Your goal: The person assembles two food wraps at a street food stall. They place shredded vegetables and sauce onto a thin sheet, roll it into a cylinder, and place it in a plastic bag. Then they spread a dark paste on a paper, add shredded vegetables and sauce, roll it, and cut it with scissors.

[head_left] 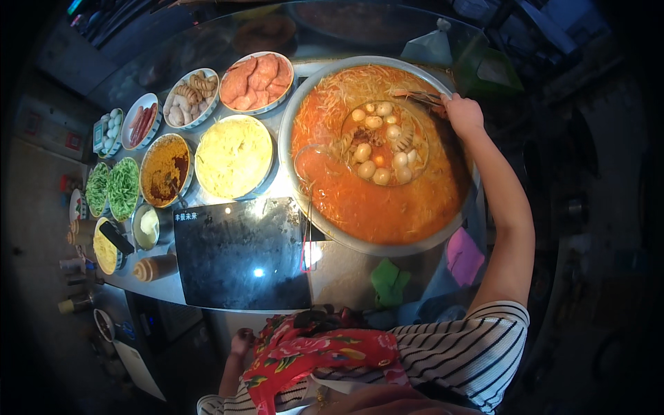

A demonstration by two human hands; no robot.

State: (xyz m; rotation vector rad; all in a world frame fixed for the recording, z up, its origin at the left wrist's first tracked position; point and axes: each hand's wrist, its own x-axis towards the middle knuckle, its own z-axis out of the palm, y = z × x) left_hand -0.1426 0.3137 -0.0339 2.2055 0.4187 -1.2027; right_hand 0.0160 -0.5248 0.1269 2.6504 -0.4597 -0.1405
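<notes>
At the far right rim of a huge metal pan (289, 124), my right hand (462, 114) is closed on a pair of tongs (423, 95). The tongs reach over orange-red broth (373, 218) with pale shreds (339, 86) in it. In the middle of the pan, a round section holds several brown eggs (366, 169) and scored, ridged sausage-like pieces (404, 140). A wire-handled strainer (308, 194) leans over the near left rim. My left hand (241, 342) hangs low beside my body, below the counter edge; its fingers are too dark and small to make out.
Left of the pan stand bowls of yellow shreds (234, 155), pink meat slices (256, 81), scored pieces (194, 93), chili sauce (164, 169) and chopped greens (124, 188). A black board (242, 256) lies in front, with green (389, 282) and pink (464, 257) cloths to its right.
</notes>
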